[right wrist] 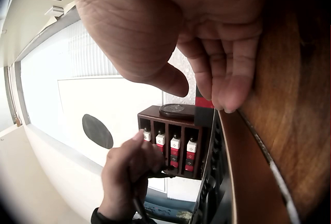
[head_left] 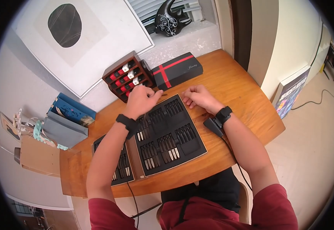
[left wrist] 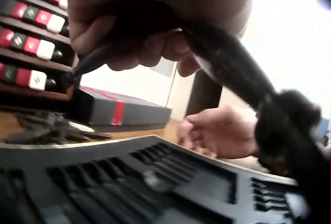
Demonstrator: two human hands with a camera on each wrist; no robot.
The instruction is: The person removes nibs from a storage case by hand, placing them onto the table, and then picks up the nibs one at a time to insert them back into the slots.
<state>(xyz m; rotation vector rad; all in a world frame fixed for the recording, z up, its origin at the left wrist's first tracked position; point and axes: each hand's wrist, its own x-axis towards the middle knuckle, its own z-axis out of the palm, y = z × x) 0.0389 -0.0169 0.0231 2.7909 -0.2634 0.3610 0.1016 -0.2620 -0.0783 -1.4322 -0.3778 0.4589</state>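
Note:
My left hand (head_left: 142, 100) is above the far edge of an open cutlery case (head_left: 187, 144), its fingers curled round a slender dark piece of cutlery (left wrist: 94, 59). One tapered end sticks out beside the thumb in the left wrist view; the fingers hide the rest, and I cannot tell its kind. Dark-handled cutlery (head_left: 168, 146) fills several slots of the case's black insert. Beyond the far edge lies a loose heap of dark cutlery (left wrist: 49, 127). My right hand (head_left: 200, 96) is at the case's far right corner, fingers loosely bent and thumb apart, holding nothing.
A wooden rack (head_left: 130, 74) with red, black and white blocks stands behind the case, beside a black box with a red ribbon (head_left: 180, 69). Blue and grey bags (head_left: 67, 128) are at the left. A black device (head_left: 213, 125) with a cable lies by my right wrist.

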